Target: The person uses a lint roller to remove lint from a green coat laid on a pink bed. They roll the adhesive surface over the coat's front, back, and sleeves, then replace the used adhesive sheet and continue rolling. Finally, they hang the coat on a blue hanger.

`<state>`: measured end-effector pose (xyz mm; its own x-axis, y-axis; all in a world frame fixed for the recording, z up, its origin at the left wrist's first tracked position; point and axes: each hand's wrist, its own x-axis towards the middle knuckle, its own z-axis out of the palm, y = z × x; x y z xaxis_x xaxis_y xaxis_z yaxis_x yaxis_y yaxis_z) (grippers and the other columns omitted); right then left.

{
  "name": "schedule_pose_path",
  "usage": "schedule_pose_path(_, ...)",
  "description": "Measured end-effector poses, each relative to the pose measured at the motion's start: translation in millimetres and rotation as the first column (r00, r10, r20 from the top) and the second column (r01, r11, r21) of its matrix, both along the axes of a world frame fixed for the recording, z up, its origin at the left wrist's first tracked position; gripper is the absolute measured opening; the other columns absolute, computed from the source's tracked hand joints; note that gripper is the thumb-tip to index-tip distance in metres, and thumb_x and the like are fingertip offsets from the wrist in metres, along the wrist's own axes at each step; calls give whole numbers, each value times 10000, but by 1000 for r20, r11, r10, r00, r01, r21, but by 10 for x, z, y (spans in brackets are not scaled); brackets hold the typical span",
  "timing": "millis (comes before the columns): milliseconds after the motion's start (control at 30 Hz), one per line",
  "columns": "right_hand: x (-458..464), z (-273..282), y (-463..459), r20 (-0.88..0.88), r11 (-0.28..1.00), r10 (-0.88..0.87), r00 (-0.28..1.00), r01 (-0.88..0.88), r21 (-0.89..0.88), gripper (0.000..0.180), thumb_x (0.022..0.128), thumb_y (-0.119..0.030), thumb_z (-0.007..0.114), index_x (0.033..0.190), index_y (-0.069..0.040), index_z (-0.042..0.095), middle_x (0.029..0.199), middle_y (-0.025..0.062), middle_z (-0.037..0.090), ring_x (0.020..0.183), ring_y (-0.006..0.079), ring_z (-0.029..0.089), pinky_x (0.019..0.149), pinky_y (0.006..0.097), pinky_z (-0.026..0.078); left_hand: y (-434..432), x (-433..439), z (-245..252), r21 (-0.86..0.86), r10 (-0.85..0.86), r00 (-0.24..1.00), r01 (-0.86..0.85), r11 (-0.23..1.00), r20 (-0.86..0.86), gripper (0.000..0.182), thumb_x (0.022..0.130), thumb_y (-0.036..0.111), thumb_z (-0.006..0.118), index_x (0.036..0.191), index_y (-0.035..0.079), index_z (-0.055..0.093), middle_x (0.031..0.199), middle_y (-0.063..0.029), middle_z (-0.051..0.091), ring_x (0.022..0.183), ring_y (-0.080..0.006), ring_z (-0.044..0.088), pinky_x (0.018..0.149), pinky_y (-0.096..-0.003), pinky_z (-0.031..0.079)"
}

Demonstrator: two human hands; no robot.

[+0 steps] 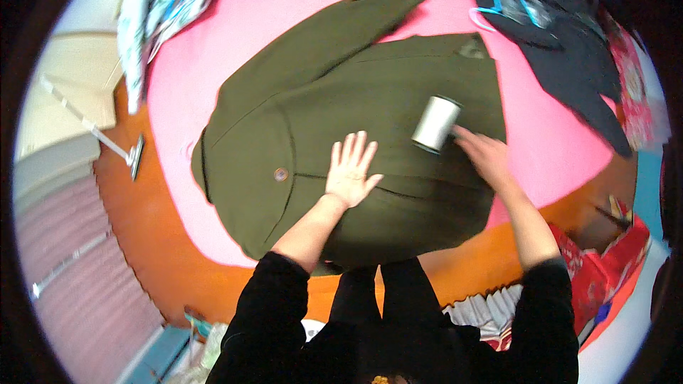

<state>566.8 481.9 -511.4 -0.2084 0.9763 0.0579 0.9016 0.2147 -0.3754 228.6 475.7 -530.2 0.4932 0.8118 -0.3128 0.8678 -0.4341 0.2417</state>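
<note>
An olive-green coat (341,101) lies spread out before me on a pink sheet, with one sleeve stretched toward the upper right. My left hand (349,173) rests palm down near the coat's middle, its fingers apart and nothing held in it. A round button (280,174) shows to the left of that hand. In my right hand (485,154) is a lint roller, gripped by its handle, which my fingers mostly hide. Its white cylinder (436,123) with dark ends lies over the right part of the coat; the picture is slightly blurred there.
Under the coat, the pink sheet (181,80) borders an orange-brown floor (139,213). Patterned clothes with hangers (181,5) lie at the upper left. A dark garment (549,37) with a hanger lies upper right. A floor squeegee (133,157) stands left; red fabric (603,272) lies lower right.
</note>
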Motion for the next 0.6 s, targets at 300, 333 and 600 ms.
schedule_pose_path(300,1394,642,-952,278,872,-444,852,483,-84,301,940,-304,539,1208,-193,618,1008,171,663,854,287,679,705,369,519,-60,-217,150,48,44,993,-50,998,113,769,849,490,555,1462,139,252,1534,-164,126,1414,-342,121,1134,-507,113)
schedule_pose_path(333,1283,689,-849,194,893,-434,880,448,-35,306,929,-307,548,1196,-176,620,999,163,667,845,284,676,707,371,520,-105,-283,161,51,111,989,-116,992,99,781,835,478,575,1463,142,256,1535,-166,130,1417,-342,117,1133,-511,102)
schedule_pose_path(600,-1208,-12,659,83,987,-42,996,54,-149,271,907,-311,521,1101,-121,529,831,114,630,662,305,649,535,433,520,-135,-408,-102,88,81,992,-72,994,-100,773,866,505,507,1462,94,237,1544,-164,84,1419,-352,79,1130,-525,76)
